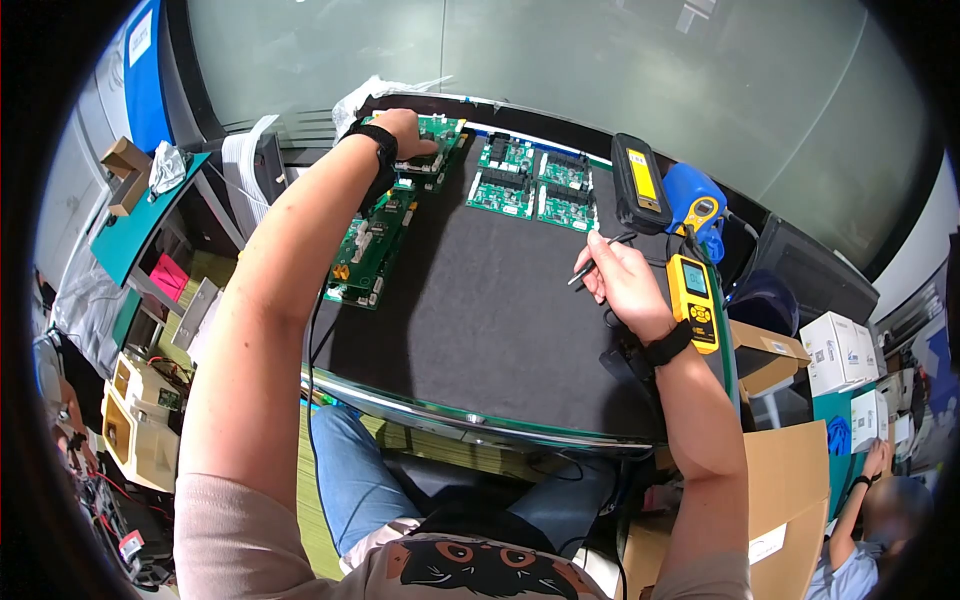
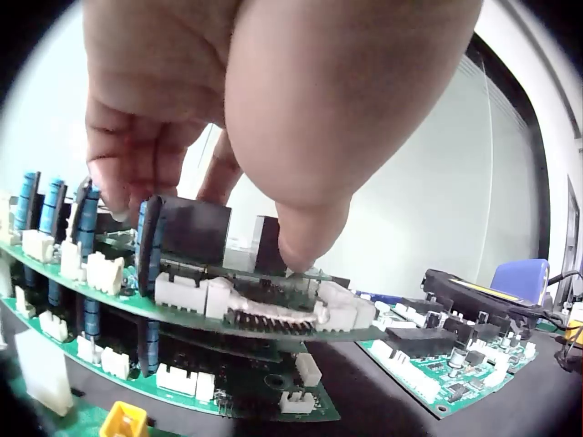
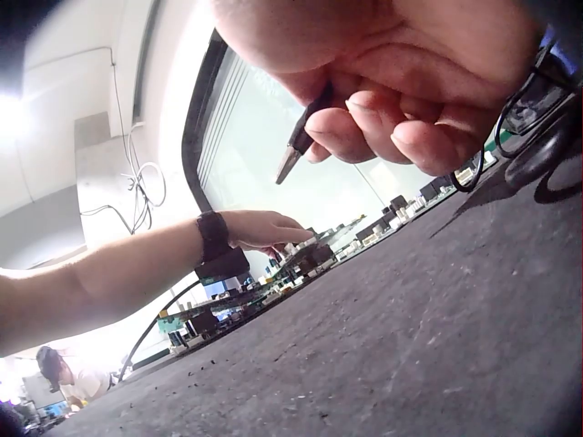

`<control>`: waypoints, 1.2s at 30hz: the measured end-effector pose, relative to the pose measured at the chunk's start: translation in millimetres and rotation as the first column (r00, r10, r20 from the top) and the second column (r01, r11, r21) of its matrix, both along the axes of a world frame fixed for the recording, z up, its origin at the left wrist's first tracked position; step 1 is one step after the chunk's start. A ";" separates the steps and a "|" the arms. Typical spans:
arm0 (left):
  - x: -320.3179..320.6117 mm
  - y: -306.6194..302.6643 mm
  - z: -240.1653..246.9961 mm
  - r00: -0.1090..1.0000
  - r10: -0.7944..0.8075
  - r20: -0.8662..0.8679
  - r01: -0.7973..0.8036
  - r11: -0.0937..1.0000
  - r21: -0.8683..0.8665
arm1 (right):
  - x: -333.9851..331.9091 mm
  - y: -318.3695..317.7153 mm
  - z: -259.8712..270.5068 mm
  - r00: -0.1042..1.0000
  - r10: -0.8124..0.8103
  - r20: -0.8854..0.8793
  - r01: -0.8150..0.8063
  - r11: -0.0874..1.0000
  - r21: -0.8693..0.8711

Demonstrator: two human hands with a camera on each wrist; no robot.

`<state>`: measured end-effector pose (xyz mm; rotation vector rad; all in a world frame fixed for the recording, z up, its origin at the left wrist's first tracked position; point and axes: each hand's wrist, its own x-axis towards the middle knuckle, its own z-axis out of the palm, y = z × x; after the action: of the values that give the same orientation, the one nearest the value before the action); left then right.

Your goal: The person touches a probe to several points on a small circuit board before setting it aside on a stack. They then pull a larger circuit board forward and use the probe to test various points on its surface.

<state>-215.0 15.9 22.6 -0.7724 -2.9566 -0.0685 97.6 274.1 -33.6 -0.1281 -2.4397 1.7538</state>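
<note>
The top circuit board (image 1: 437, 133), upper left of the frame, is pinched in the grip of the left hand (image 1: 405, 128); a probe (image 1: 608, 247) is clamped by the right hand (image 1: 625, 285), well apart.

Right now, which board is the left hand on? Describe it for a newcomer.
On the black mat, go to the far left corner. The left hand grips the top circuit board of a stack there; the neighbouring four boards lie flat, untouched.
</note>
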 end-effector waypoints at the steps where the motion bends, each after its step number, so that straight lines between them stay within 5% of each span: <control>1: 1.3 -1.9 0.3 0.999 -0.051 -0.017 0.051 0.999 0.003 | -0.5 0.3 -0.2 1.000 0.003 0.000 -0.003 1.000 -0.004; 14: 20.9 -10.0 11.0 0.991 -0.105 -0.087 0.119 0.978 0.170 | -1.4 1.5 0.1 0.999 -0.017 -0.027 0.016 1.000 -0.027; 26: 161.5 20.3 54.4 0.893 -0.417 -0.171 0.450 0.799 0.400 | -5.5 13.8 -0.5 0.980 -0.120 -0.158 0.111 0.992 -0.061; 28: 196.8 26.4 54.5 0.872 -0.466 -0.150 0.487 0.789 0.374 | -2.1 7.9 8.9 0.962 -0.070 -0.265 -0.071 0.871 -0.487; 29: 212.9 29.0 53.4 0.873 -0.478 -0.097 0.475 0.789 0.389 | -3.3 13.9 7.9 0.947 -0.007 -0.320 -0.183 0.810 -0.558; 32: 251.0 35.8 44.4 0.866 -0.499 -0.032 0.479 0.810 0.339 | -1.6 15.2 8.9 0.901 -0.047 -0.432 -0.285 0.687 -0.668; 36: 272.4 43.5 32.7 0.857 -0.511 0.065 0.470 0.828 0.304 | 5.7 17.6 16.0 0.971 -0.065 -0.229 -0.097 0.770 -0.630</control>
<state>57.4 59.5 55.4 -1.5133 -2.6896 -0.5835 103.4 291.7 -17.6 0.0412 -1.5909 2.3772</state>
